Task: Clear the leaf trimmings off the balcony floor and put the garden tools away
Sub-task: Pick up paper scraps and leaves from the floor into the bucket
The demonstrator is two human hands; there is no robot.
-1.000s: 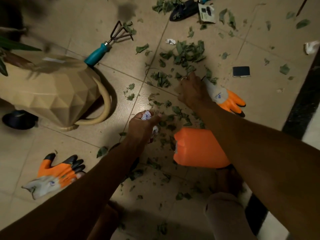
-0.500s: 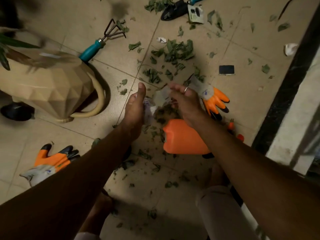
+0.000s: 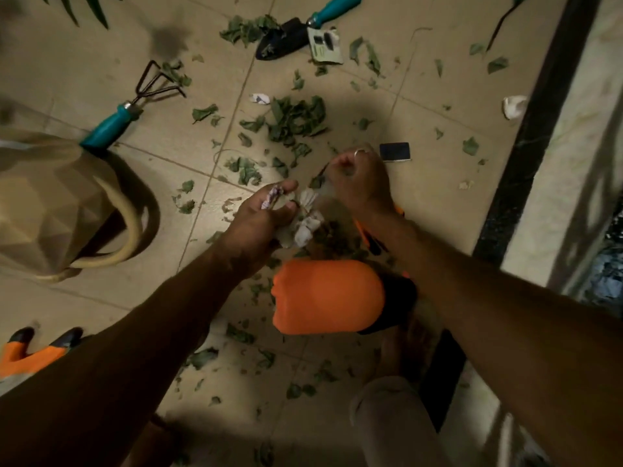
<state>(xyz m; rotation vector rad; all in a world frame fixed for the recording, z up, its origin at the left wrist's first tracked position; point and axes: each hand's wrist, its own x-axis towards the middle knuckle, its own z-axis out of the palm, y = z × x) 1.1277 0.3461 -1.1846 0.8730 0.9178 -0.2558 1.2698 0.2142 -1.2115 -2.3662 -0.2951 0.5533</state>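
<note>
Leaf trimmings (image 3: 293, 119) lie all over the floor (image 3: 438, 210), most in a heap just past the hands. The left hand (image 3: 259, 224) is curled round crumpled paper (image 3: 305, 229) and leaves. The right hand (image 3: 360, 183), just beside it, is curled too. What it pinches is too blurry to tell. An orange jug (image 3: 327, 294) lies near them, and its inside is hidden. The rake (image 3: 129, 106) and trowel (image 3: 283, 38) lie farther out.

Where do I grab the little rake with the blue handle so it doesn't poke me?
Grip the rake by its teal handle, coming down from above. It lies flat on the floor, its bent metal tines point away from you, and the handle's butt is beside the watering can, so its middle is freest.
</note>
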